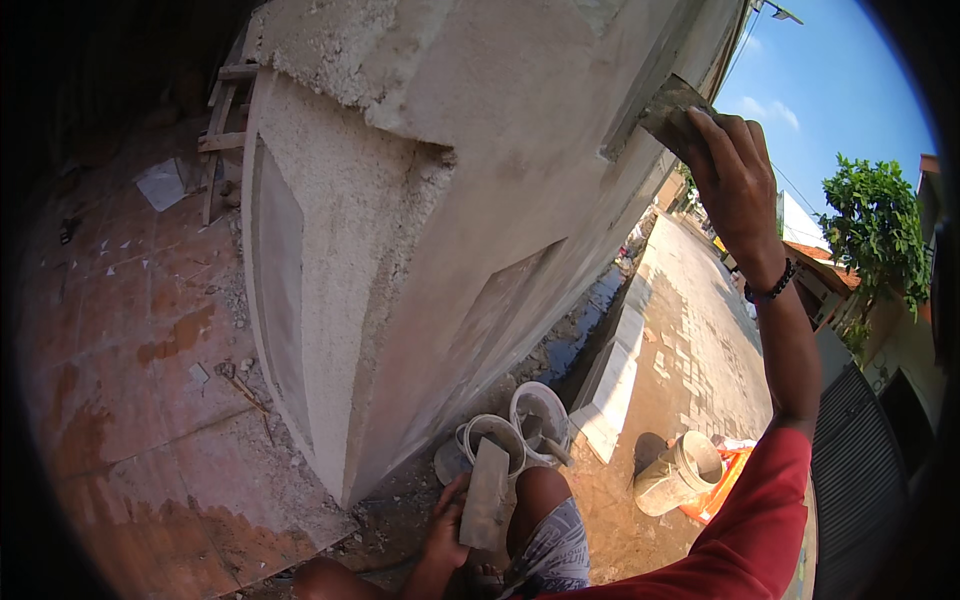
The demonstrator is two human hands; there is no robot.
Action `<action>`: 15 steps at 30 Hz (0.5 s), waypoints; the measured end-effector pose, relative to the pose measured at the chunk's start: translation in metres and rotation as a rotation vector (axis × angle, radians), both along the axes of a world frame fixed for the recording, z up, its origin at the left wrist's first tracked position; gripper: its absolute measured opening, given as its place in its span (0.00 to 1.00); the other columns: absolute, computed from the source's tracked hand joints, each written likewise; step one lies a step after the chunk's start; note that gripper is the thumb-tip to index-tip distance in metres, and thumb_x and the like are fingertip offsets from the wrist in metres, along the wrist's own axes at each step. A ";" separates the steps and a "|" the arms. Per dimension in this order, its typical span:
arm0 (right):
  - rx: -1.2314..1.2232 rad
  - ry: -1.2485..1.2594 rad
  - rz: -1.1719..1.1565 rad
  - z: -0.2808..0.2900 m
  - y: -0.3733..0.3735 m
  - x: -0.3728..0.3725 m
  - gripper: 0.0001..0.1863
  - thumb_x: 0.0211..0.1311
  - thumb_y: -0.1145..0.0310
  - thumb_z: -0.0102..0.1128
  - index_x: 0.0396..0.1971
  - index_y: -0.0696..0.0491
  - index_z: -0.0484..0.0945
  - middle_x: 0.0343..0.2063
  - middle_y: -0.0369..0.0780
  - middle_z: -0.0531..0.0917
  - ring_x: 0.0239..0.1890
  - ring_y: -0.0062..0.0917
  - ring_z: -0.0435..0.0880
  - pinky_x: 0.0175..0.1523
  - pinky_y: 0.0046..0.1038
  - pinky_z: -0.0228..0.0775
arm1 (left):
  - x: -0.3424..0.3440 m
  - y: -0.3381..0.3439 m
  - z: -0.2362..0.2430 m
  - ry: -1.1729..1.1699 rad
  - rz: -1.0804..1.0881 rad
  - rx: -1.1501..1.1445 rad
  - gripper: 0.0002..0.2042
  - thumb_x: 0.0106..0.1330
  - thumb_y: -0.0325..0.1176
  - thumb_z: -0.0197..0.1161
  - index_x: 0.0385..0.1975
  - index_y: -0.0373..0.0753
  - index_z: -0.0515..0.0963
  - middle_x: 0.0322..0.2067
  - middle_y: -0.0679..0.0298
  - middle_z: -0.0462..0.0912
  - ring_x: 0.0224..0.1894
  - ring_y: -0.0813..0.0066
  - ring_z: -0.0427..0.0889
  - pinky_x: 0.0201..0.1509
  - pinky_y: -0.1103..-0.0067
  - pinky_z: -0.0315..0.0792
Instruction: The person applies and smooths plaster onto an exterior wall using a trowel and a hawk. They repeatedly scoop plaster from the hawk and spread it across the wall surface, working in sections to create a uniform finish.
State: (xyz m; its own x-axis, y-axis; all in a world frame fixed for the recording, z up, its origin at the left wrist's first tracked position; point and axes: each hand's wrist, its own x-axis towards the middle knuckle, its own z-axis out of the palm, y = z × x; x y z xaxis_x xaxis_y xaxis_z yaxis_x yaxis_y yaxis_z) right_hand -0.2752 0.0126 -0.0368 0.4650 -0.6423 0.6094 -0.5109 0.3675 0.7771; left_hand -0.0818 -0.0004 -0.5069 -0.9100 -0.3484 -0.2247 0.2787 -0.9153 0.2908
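Note:
Raised high at the right, my right hand (735, 170) grips a flat, grey, mortar-smeared float (672, 112) held against the upper part of the plastered wall (480, 190). The fingers hide how it is gripped. Low in the middle, my left hand (447, 525) is closed on the side of a narrow rectangular grey board (485, 497), tilted upright beside my knee. Just past the board stand a grey bucket (513, 440) and a paler bucket (540, 395) with a tool handle (555, 450) in it.
Another mortar-stained bucket (665, 482) stands on the paving by an orange sack (722, 488). A water-filled gutter (590, 320) runs along the wall's foot. At left lie dirty floor tiles (150, 400) with debris, and a wooden ladder-like frame (222, 140) leans there.

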 end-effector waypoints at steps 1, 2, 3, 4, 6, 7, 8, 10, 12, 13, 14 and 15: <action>0.019 0.002 -0.007 -0.002 -0.001 -0.002 0.19 0.48 0.77 0.64 0.44 0.54 0.76 0.31 0.38 0.74 0.35 0.32 0.74 0.36 0.31 0.72 | 0.000 0.000 0.001 -0.003 -0.008 -0.003 0.23 0.64 0.25 0.45 0.62 0.40 0.63 0.56 0.56 0.72 0.54 0.62 0.76 0.56 0.66 0.74; 0.037 0.002 -0.009 -0.004 -0.002 -0.003 0.20 0.47 0.77 0.64 0.44 0.54 0.76 0.31 0.38 0.73 0.35 0.32 0.74 0.35 0.31 0.72 | 0.000 -0.001 0.001 -0.007 -0.012 -0.007 0.23 0.64 0.25 0.45 0.62 0.41 0.63 0.56 0.56 0.72 0.54 0.62 0.75 0.56 0.66 0.74; 0.069 0.013 0.005 -0.007 -0.005 -0.003 0.20 0.47 0.78 0.64 0.44 0.54 0.76 0.30 0.38 0.72 0.34 0.32 0.73 0.35 0.31 0.72 | 0.000 -0.001 0.002 -0.012 -0.016 -0.010 0.23 0.64 0.25 0.45 0.62 0.41 0.63 0.56 0.56 0.72 0.54 0.62 0.75 0.56 0.66 0.74; 0.083 0.009 -0.007 -0.010 -0.007 -0.004 0.20 0.47 0.78 0.64 0.44 0.54 0.76 0.30 0.38 0.72 0.34 0.32 0.73 0.35 0.31 0.72 | 0.001 0.000 0.001 -0.016 -0.015 -0.010 0.23 0.65 0.25 0.45 0.62 0.41 0.63 0.56 0.56 0.72 0.54 0.62 0.75 0.56 0.66 0.74; 0.106 0.009 -0.037 -0.014 -0.008 -0.007 0.20 0.47 0.78 0.64 0.44 0.55 0.76 0.31 0.38 0.72 0.34 0.31 0.73 0.35 0.31 0.72 | -0.001 0.001 0.002 -0.014 -0.018 -0.014 0.23 0.65 0.25 0.45 0.62 0.41 0.63 0.56 0.56 0.72 0.54 0.62 0.75 0.56 0.65 0.74; 0.112 0.021 -0.048 -0.016 -0.010 -0.012 0.20 0.47 0.78 0.63 0.44 0.55 0.76 0.31 0.38 0.72 0.34 0.31 0.72 0.35 0.30 0.72 | -0.002 0.001 -0.001 0.015 -0.024 0.009 0.23 0.66 0.25 0.46 0.63 0.42 0.62 0.55 0.55 0.72 0.53 0.62 0.76 0.55 0.66 0.74; 0.109 0.019 -0.069 -0.016 -0.012 -0.012 0.20 0.48 0.78 0.62 0.45 0.55 0.76 0.32 0.38 0.72 0.35 0.31 0.72 0.36 0.30 0.72 | -0.004 0.000 -0.005 0.045 -0.023 0.030 0.23 0.67 0.26 0.48 0.63 0.42 0.61 0.54 0.55 0.73 0.52 0.62 0.76 0.54 0.66 0.74; 0.102 0.016 -0.110 -0.015 -0.015 -0.011 0.19 0.49 0.77 0.61 0.45 0.54 0.76 0.32 0.38 0.72 0.35 0.30 0.72 0.36 0.30 0.72 | -0.005 -0.002 -0.010 0.069 -0.020 0.046 0.23 0.68 0.26 0.49 0.63 0.43 0.61 0.53 0.55 0.73 0.52 0.62 0.77 0.53 0.66 0.74; 0.058 0.054 -0.133 -0.005 -0.015 -0.012 0.19 0.51 0.76 0.61 0.46 0.54 0.75 0.33 0.38 0.72 0.36 0.30 0.72 0.36 0.30 0.72 | -0.005 -0.001 -0.008 0.059 -0.030 0.041 0.22 0.68 0.26 0.48 0.63 0.43 0.61 0.54 0.55 0.73 0.52 0.62 0.77 0.53 0.66 0.74; 0.036 0.072 -0.143 0.002 -0.016 -0.013 0.19 0.51 0.76 0.60 0.47 0.54 0.75 0.33 0.38 0.72 0.36 0.30 0.73 0.36 0.30 0.72 | -0.005 -0.001 -0.007 0.056 -0.033 0.040 0.23 0.68 0.26 0.48 0.63 0.43 0.60 0.54 0.55 0.73 0.52 0.61 0.76 0.53 0.65 0.74; 0.015 0.083 -0.142 0.009 -0.015 -0.015 0.19 0.52 0.75 0.60 0.47 0.54 0.75 0.34 0.38 0.72 0.36 0.31 0.73 0.36 0.31 0.72 | -0.005 -0.001 -0.007 0.054 -0.038 0.038 0.23 0.68 0.26 0.48 0.63 0.43 0.60 0.54 0.55 0.73 0.52 0.61 0.76 0.53 0.65 0.74; -0.006 0.094 -0.140 0.019 -0.015 -0.018 0.18 0.52 0.75 0.60 0.47 0.54 0.74 0.34 0.38 0.72 0.37 0.31 0.73 0.37 0.31 0.73 | -0.006 -0.001 -0.007 0.052 -0.042 0.036 0.23 0.68 0.26 0.48 0.64 0.43 0.60 0.54 0.55 0.73 0.52 0.61 0.76 0.53 0.65 0.74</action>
State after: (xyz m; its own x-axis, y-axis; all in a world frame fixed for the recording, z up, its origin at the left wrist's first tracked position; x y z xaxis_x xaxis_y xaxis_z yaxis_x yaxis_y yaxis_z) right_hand -0.2932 -0.0027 -0.0183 0.4262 -0.7011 0.5717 -0.3794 0.4352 0.8165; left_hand -0.0874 -0.0013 -0.5136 -0.9343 -0.3024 -0.1888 0.2537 -0.9361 0.2436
